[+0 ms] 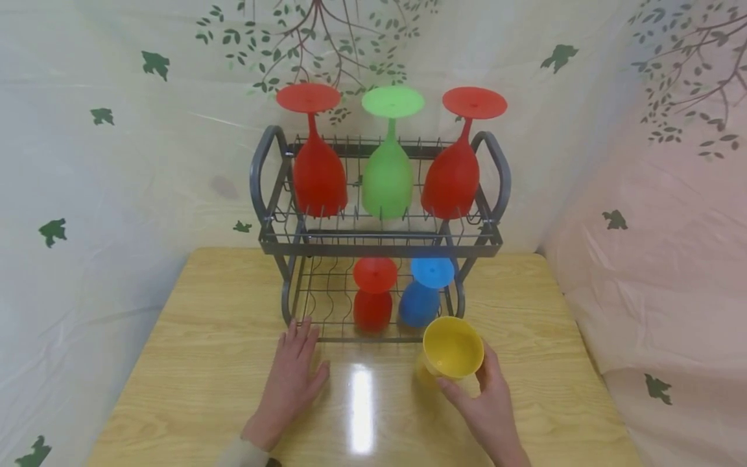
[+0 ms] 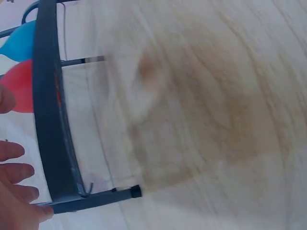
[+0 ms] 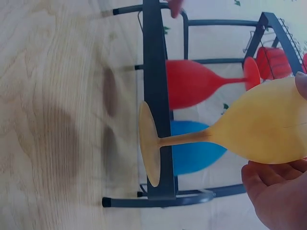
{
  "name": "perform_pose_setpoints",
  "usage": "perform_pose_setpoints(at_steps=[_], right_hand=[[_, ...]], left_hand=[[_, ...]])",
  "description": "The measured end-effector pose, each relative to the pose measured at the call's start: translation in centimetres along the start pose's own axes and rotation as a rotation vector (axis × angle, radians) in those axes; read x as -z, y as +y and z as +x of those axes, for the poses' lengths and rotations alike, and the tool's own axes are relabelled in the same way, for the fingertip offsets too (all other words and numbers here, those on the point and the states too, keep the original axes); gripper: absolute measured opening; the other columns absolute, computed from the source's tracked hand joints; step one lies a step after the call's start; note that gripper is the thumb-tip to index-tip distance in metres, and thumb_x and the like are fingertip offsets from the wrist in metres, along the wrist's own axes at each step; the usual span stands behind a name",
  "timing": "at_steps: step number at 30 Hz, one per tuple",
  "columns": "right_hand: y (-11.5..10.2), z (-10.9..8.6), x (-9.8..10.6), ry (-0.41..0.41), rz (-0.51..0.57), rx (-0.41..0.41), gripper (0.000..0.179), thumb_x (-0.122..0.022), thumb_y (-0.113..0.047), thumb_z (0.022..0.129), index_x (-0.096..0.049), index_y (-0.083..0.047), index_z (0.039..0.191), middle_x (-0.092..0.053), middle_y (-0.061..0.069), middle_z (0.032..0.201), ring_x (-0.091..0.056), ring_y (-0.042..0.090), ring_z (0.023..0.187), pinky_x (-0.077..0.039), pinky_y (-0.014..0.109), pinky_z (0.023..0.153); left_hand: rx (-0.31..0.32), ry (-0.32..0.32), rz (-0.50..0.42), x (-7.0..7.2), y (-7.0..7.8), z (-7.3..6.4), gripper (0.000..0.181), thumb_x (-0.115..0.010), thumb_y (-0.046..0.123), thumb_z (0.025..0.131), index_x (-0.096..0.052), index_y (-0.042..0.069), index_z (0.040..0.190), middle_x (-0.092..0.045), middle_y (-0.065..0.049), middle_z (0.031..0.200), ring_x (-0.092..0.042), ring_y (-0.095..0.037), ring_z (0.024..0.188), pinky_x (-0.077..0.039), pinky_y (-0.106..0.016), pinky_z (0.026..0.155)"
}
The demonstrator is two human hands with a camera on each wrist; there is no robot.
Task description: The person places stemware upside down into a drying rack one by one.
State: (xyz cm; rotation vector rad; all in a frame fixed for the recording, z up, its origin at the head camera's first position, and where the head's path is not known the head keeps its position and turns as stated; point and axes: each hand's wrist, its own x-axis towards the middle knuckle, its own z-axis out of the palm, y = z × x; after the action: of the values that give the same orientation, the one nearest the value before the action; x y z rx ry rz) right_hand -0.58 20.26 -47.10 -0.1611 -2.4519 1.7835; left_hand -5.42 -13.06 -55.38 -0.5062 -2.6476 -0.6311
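My right hand (image 1: 489, 405) grips a yellow plastic wine glass (image 1: 452, 350) by its bowl, thumb on one side and fingers on the other. The glass is upright, mouth up, in front of the right end of a dark two-tier dish rack (image 1: 379, 250). In the right wrist view its stem and round foot (image 3: 148, 143) show whole. My left hand (image 1: 292, 379) lies with extended fingers at the rack's lower front left corner, fingertips right at the frame. Upside down on the lower tier stand a red wine glass (image 1: 373, 310) and a blue one (image 1: 421, 303).
The upper tier carries three upturned wine glasses: red (image 1: 320, 175), green (image 1: 388, 178) and red (image 1: 452, 178). The rack stands at the back of a wooden table (image 1: 204, 363), close to a pale leaf-patterned sheet (image 1: 146, 149) that also hangs along both sides.
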Motion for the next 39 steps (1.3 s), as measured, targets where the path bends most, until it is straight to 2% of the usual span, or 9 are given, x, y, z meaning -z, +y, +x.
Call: perform_pose_setpoints(at_steps=[4,7,12,18,23,26,29,34,39], right_hand=[[-0.2,0.0,-0.6,-0.044,0.002,-0.018,0.089,-0.089,-0.015,0.082,-0.039,-0.007,0.154,-0.045,0.009,0.157,-0.041,0.03,0.145,-0.024,0.065,0.121],[-0.2,0.0,-1.1,-0.07,-0.002,-0.023,0.09,-0.09,-0.02,0.082,-0.038,-0.008,0.155,-0.044,0.012,0.158,-0.037,0.037,0.148,-0.021,0.071,0.119],[-0.3,0.0,-2.0,-0.095,-0.039,-0.027,0.091,-0.091,-0.024,0.079,-0.041,-0.009,0.153,-0.049,0.013,0.155,-0.044,0.039,0.144,-0.026,0.072,0.116],[-0.5,-0.1,-3.2,-0.136,-0.086,-0.052,0.09,-0.095,-0.027,0.074,-0.047,-0.014,0.15,-0.056,0.007,0.148,-0.052,0.034,0.136,-0.032,0.071,0.114],[-0.2,-0.4,-4.1,-0.151,-0.109,-0.003,0.092,-0.097,-0.029,0.071,-0.05,-0.012,0.149,-0.06,0.007,0.145,-0.056,0.034,0.132,-0.036,0.069,0.112],[-0.2,-0.6,-4.5,-0.163,-0.122,0.028,0.092,-0.097,-0.029,0.071,-0.051,-0.012,0.149,-0.061,0.005,0.143,-0.058,0.033,0.13,-0.038,0.069,0.111],[-0.1,-0.7,-4.9,-0.183,-0.128,0.05,0.094,-0.098,-0.029,0.069,-0.052,-0.016,0.149,-0.061,0.001,0.144,-0.057,0.032,0.131,-0.038,0.069,0.111],[0.1,-0.4,-5.3,-0.231,-0.161,0.051,0.094,-0.096,-0.039,0.069,-0.051,-0.024,0.15,-0.058,-0.007,0.146,-0.056,0.027,0.133,-0.039,0.067,0.111],[0.1,0.1,-5.5,-0.267,-0.184,0.063,0.095,-0.094,-0.047,0.07,-0.051,-0.023,0.151,-0.057,-0.008,0.147,-0.057,0.024,0.131,-0.041,0.064,0.11]], left_hand=[[-0.061,0.083,-0.054,0.4,0.4,0.5,0.062,-0.07,0.027,0.088,-0.056,-0.007,0.138,-0.047,-0.026,0.153,-0.041,-0.05,0.141,-0.036,-0.066,0.113],[-0.092,0.114,-0.111,0.8,0.9,1.0,0.062,-0.071,0.027,0.087,-0.057,-0.008,0.136,-0.05,-0.025,0.15,-0.047,-0.047,0.138,-0.04,-0.062,0.112],[-0.07,0.086,-0.193,1.8,2.1,1.4,0.069,-0.077,0.024,0.084,-0.054,-0.006,0.141,-0.053,-0.022,0.148,-0.051,-0.041,0.134,-0.043,-0.058,0.11],[0.02,0.008,-0.293,3.1,3.8,2.0,0.074,-0.079,0.031,0.086,-0.052,0.001,0.147,-0.054,-0.017,0.147,-0.052,-0.037,0.134,-0.045,-0.057,0.11],[0.101,-0.098,-0.442,4.3,5.1,2.5,0.076,-0.081,0.034,0.087,-0.05,0.009,0.151,-0.052,-0.009,0.153,-0.047,-0.035,0.14,-0.041,-0.06,0.113],[0.107,-0.133,-0.566,4.8,5.6,2.7,0.078,-0.082,0.033,0.085,-0.049,0.012,0.153,-0.053,-0.006,0.153,-0.051,-0.032,0.137,-0.045,-0.06,0.108],[0.1,-0.157,-0.651,5.0,6.1,2.9,0.082,-0.086,0.033,0.082,-0.049,0.014,0.152,-0.055,-0.005,0.151,-0.056,-0.028,0.131,-0.051,-0.054,0.104],[0.11,-0.228,-0.694,5.3,6.8,3.2,0.088,-0.089,0.037,0.078,-0.049,0.019,0.154,-0.053,-0.001,0.152,-0.056,-0.024,0.13,-0.053,-0.049,0.103],[0.134,-0.325,-0.682,5.4,7.1,3.5,0.092,-0.086,0.05,0.078,-0.046,0.026,0.156,-0.048,0.002,0.157,-0.054,-0.023,0.133,-0.049,-0.06,0.103]])
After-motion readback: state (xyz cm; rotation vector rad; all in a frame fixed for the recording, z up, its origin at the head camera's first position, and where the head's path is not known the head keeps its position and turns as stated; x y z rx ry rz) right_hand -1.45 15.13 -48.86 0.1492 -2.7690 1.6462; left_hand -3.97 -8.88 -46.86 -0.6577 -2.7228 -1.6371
